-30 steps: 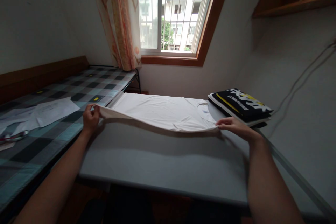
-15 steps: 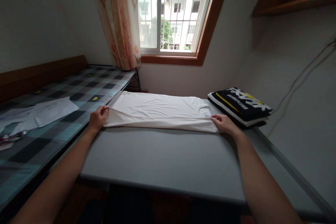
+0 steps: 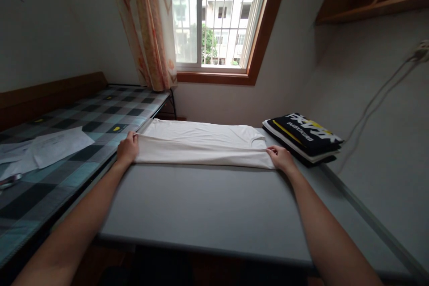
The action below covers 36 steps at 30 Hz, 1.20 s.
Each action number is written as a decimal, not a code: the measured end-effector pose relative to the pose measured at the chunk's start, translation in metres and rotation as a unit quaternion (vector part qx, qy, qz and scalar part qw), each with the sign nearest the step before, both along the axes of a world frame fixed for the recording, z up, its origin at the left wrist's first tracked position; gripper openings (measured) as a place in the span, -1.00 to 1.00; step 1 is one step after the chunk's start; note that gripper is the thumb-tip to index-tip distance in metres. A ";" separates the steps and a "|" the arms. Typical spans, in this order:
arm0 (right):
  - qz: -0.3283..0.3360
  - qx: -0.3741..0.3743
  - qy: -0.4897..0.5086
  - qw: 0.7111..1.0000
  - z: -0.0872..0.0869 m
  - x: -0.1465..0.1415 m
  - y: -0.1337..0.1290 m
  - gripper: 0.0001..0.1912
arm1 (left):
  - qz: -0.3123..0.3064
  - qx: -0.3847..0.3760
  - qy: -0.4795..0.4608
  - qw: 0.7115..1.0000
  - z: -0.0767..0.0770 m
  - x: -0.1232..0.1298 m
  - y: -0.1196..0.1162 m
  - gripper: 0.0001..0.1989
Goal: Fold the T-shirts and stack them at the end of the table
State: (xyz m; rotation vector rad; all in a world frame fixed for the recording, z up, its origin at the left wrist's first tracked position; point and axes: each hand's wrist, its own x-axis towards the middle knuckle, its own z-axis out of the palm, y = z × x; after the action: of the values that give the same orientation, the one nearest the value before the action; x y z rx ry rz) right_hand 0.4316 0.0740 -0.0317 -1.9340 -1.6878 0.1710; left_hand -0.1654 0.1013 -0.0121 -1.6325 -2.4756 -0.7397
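Note:
A white shirt [image 3: 201, 155] lies sideways across the grey table [image 3: 208, 210], its near part folded over in a long flat band. My left hand [image 3: 128, 148] pinches the band's left end. At the other end, near the neckline, my right hand [image 3: 280, 157] is closed on the fabric between thumb and fingers. Just beyond my right hand sits a stack of folded clothes [image 3: 303, 136], with a black printed shirt on top.
On the left stands a bed with a checked mattress [image 3: 67, 152], with white papers [image 3: 50, 147] on it. A window [image 3: 217, 22] and a curtain [image 3: 150, 31] are behind the table. A shelf [image 3: 378, 11] hangs at upper right.
The folded band has become wider and flatter, its upper edge held a little farther over the shirt by both hands. The view has shifted slightly.

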 end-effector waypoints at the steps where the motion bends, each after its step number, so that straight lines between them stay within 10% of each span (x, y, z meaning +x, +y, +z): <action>1: -0.002 0.001 -0.010 1.000 -0.001 0.000 0.001 -0.74 | 0.006 -0.005 0.009 1.000 -0.001 0.002 -0.002 -0.62; 16: -0.052 -0.033 -0.074 0.995 -0.002 -0.011 0.003 -0.67 | 0.013 -0.107 0.121 0.987 0.002 0.009 -0.006 -0.55; 36: -0.057 0.006 -0.027 0.998 -0.006 -0.003 0.000 -0.68 | -0.028 -0.010 -0.044 0.999 0.009 -0.011 -0.018 -0.59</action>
State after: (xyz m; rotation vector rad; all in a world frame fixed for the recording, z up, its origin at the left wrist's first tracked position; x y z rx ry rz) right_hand 0.4284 0.0743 -0.0374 -2.0364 -1.6030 0.0662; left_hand -0.1766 0.0831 -0.0036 -1.7182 -2.5136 -0.8128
